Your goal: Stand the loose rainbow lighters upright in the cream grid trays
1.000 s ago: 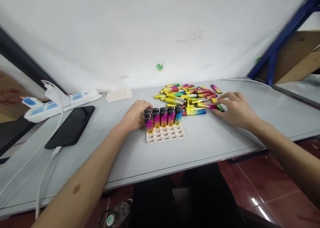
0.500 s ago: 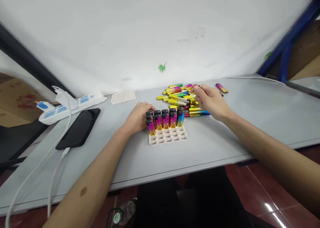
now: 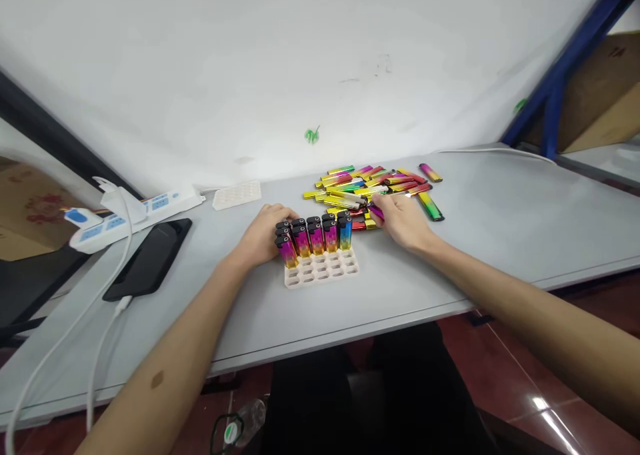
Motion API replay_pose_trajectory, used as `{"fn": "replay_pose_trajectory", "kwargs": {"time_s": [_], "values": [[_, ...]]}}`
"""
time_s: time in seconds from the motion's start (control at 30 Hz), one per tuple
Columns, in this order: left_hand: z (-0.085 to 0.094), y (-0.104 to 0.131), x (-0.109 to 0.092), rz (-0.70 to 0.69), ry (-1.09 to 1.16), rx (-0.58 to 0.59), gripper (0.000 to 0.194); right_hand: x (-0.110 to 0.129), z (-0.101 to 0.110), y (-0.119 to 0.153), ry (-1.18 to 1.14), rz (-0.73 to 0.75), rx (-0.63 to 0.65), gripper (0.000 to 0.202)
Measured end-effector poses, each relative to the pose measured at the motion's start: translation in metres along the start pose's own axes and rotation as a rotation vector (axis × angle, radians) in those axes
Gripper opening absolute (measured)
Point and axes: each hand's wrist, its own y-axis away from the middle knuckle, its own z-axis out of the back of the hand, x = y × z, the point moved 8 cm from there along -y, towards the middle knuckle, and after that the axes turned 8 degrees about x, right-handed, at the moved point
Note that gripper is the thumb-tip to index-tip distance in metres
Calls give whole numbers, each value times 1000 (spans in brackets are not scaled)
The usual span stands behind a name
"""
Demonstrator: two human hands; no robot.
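Note:
A white tray (image 3: 323,270) with rows of slots lies on the table, its near slots bare. Several lighters (image 3: 316,237) with black tops stand upright in its far part, mostly purple-to-yellow, one blue. My left hand (image 3: 265,234) curls round the tray's far left corner; its fingertips are partly hidden behind the lighters. To the right, my right hand (image 3: 404,222) pinches a purple lighter (image 3: 377,211) at the near edge of a heap of shiny lighters (image 3: 345,182) lying flat, in yellow, red, green and purple.
A second white tray (image 3: 237,194) lies near the wall. At left are a power strip (image 3: 165,205) and a black phone (image 3: 149,258) on a white cable. Single lighters (image 3: 431,172) lie right of the heap. Below the table's front edge is a plastic bottle (image 3: 250,420).
My right hand has drawn back from the heap's far side toward the tray and now shows a purple lighter. My left hand stays at the tray. The whole view has shifted slightly.

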Motion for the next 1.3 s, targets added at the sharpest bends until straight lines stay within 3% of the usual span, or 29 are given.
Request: {"fn": "replay_pose_trajectory", "kwargs": {"time_s": [0.2,0.4,0.63,0.77,0.97,1.3], "values": [[1,0,0,-7,-14,-16,24,0,-1,1,60,10,-23,54],[2,1,-2,-5,-3,-10,26,0,0,1,-37,36,19,49],[1,0,-2,5,2,0,25,-4,6,2,-57,2,-53,56],[1,0,0,22,7,4,27,2,6,4,-54,77,-59,59],[1,0,0,30,9,3,28,19,5,9,140,261,-113,35],[1,1,-4,-16,11,-9,26,22,4,11,142,293,-116,24]]}}
